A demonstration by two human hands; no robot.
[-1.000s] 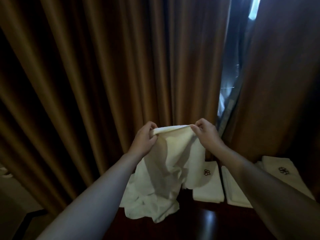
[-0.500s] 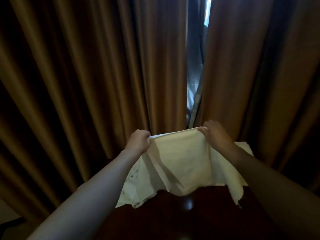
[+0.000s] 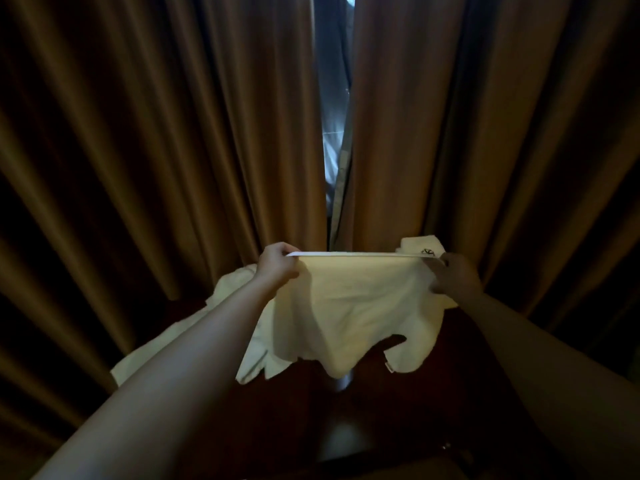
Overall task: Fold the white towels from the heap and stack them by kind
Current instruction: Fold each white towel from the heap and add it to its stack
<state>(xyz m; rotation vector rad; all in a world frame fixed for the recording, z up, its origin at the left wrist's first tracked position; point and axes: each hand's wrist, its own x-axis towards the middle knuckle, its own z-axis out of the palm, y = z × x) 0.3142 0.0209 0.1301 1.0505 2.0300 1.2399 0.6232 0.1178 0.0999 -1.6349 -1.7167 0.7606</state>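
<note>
Towel (image 3: 360,317) stretched taut between your two hands above the dark table (image 3: 381,417).

Your left hand (image 3: 277,266) pinches the top edge at its 9 o'clock corner, and your right hand (image 3: 455,277) grips the 3 o'clock corner, fingers curled round the cloth; the rest hangs down in loose folds over the table. The heap (image 3: 221,299) of white towels lies at 9 o'clock, partly hidden under your left forearm. A folded towel with a dark emblem (image 3: 420,245) peeks out at 1 o'clock, just behind the stretched edge. Brown curtains (image 3: 173,133) hang at 12 o'clock, parted by a narrow bright gap.
</note>
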